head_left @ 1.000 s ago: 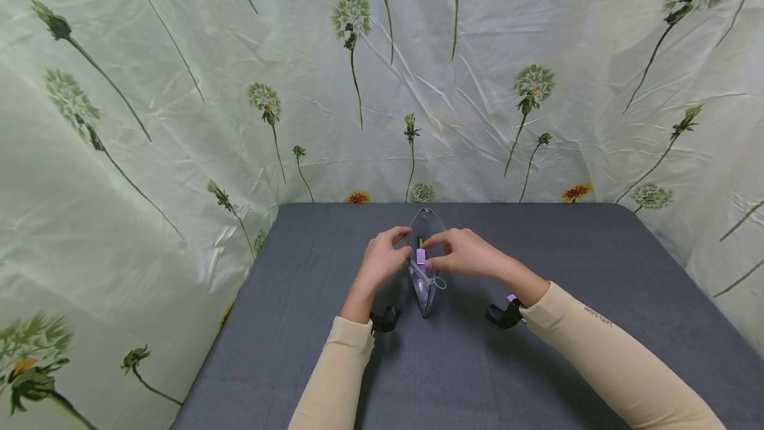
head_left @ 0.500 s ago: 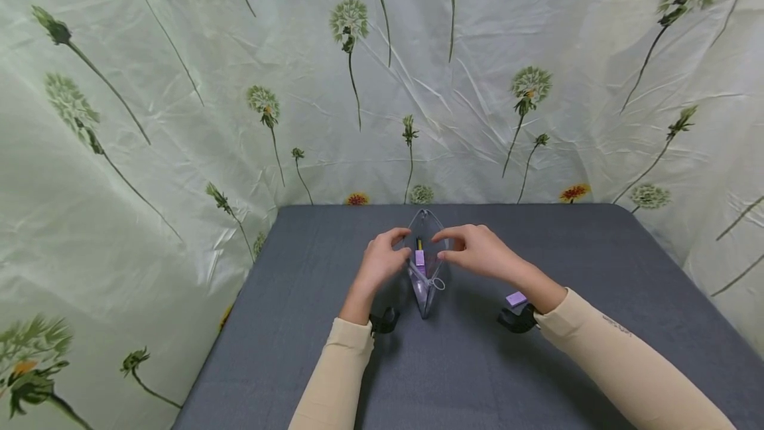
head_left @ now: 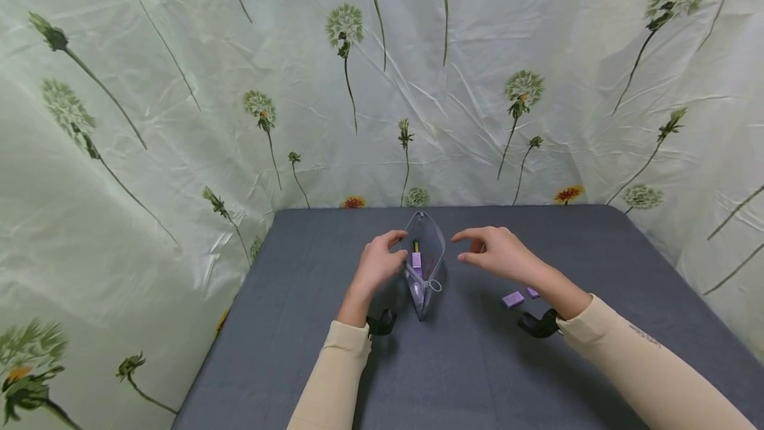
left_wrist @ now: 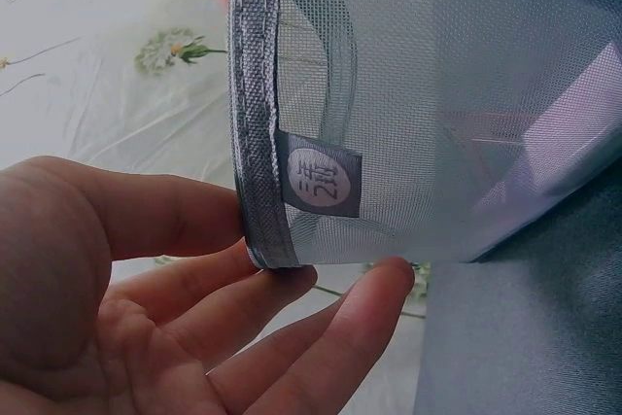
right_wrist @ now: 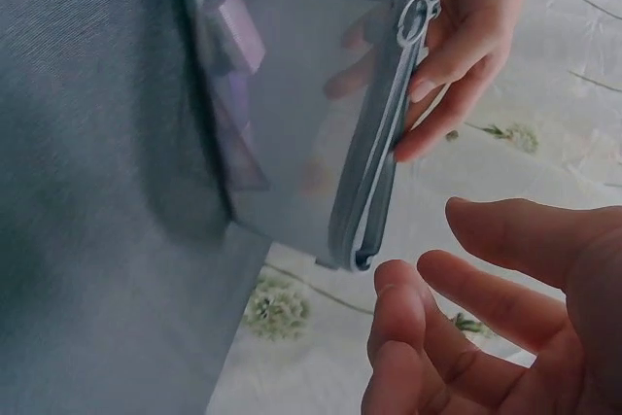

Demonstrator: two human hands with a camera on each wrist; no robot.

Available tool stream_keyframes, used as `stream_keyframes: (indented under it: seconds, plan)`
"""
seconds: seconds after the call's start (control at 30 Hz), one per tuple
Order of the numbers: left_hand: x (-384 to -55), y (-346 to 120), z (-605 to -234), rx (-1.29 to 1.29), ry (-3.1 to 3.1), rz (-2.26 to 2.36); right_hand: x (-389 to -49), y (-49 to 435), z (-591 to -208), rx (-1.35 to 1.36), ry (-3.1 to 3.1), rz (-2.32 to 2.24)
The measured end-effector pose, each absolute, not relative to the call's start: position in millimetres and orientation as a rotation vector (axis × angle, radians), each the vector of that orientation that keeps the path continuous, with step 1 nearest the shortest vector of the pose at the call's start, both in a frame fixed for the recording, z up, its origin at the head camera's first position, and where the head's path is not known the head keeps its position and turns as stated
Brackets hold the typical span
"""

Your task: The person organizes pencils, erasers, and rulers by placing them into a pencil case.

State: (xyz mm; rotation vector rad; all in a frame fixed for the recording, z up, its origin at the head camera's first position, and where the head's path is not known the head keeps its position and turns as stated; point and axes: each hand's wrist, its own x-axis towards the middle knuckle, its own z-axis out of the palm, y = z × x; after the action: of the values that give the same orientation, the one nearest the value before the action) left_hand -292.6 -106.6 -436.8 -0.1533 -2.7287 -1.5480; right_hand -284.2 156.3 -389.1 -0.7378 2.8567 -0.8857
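A grey mesh zipper pouch (head_left: 420, 304) stands upright on the table with its mouth spread. My left hand (head_left: 380, 262) pinches the left side of its zipper edge; in the left wrist view a small label (left_wrist: 321, 177) shows on the mesh beside the thumb. Inside lie a small purple block (head_left: 416, 261) and a thin yellow-and-black item (head_left: 416, 245). A ring-shaped zipper pull (head_left: 435, 286) hangs at the near end. To the right of the pouch, my right hand (head_left: 501, 252) is held in the air, fingers loosely bent with nothing in them.
Two small purple pieces, a larger block (head_left: 512, 299) and a smaller one (head_left: 533, 292), lie on the grey table (head_left: 465, 377) below the right wrist. A flower-printed curtain (head_left: 477, 118) hangs behind and along the table's sides.
My right hand has moved right, away from the pouch mouth, uncovering the purple pieces on the table. My left hand has kept its hold, and the pouch mouth now looks wider.
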Motion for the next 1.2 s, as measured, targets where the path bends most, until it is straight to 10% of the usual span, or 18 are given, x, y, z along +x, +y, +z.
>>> stream_keyframes:
  seconds: [1.2]
  plan:
    - [-292.4, -106.7, -436.2, -0.154, -2.729, -1.553, -268.9, 242.9, -469.3, -0.674, 2.823, -0.914]
